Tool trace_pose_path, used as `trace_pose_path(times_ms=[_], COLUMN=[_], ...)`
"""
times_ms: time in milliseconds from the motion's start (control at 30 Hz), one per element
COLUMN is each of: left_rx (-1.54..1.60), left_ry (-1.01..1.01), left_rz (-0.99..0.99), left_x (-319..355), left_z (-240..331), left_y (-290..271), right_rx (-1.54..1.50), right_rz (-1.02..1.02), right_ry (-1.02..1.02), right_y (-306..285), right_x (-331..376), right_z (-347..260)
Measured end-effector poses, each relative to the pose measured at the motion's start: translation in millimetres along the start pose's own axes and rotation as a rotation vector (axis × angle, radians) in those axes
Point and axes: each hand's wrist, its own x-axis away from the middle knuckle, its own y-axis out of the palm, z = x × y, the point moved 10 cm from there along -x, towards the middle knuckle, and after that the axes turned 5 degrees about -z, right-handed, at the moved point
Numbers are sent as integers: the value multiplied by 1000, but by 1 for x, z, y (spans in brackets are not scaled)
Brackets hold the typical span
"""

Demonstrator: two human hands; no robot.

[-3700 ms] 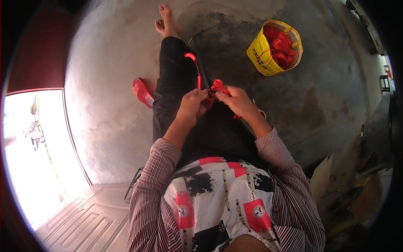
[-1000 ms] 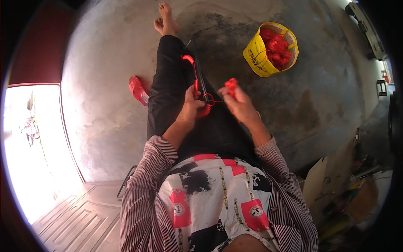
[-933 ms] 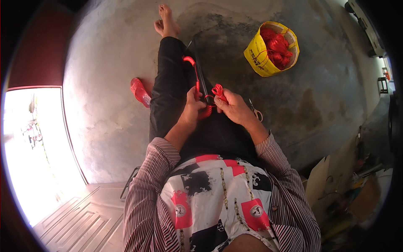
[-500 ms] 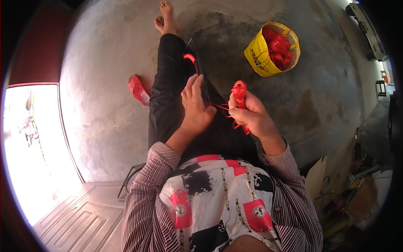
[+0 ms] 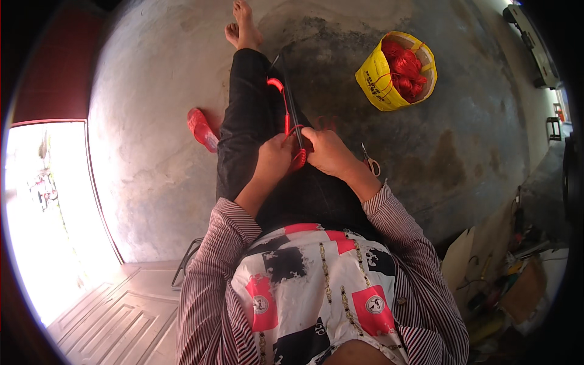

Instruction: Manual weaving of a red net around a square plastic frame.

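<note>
A thin black rod or frame (image 5: 291, 100) lies along my lap, with red cord wound round its near part (image 5: 298, 160) and a red curved strip (image 5: 275, 83) near its far end. My left hand (image 5: 275, 157) is closed at the rod's left side, its fingertips on the red cord. From the right, my right hand (image 5: 331, 152) closes against the rod, thumb toward a small loop of cord (image 5: 295, 129). Between the two hands the cord runs across the rod. The hank of cord is mostly hidden by my hands.
A yellow bag (image 5: 372, 85) holding red cord (image 5: 406, 68) stands at the far right. Scissors (image 5: 371, 163) lie beside my right wrist. A red slipper (image 5: 202, 129) is on the concrete floor left of my leg. Clutter (image 5: 523, 286) fills the lower right.
My right hand has come left and down to the rod, bringing the hank of cord from the side. My left hand has lowered and closed. The scissors have come into view.
</note>
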Motion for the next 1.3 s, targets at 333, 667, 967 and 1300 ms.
trace_pose_path(times_ms=[333, 667, 967, 1300], left_rx=[724, 651, 675, 774], left_ry=[-51, -213, -257, -450], left_rz=[-185, -182, -191, -338], left_x=[31, 16, 15, 21], left_z=[104, 40, 26, 16], left_y=[-6, 10, 10, 33], right_rx=[-594, -1437, -818, -932], right_rz=[378, 806, 4, 141], right_ry=[-203, -345, 263, 158], right_y=[-78, -223, 8, -61], right_x=[59, 201, 30, 111], right_z=[-36, 100, 22, -1])
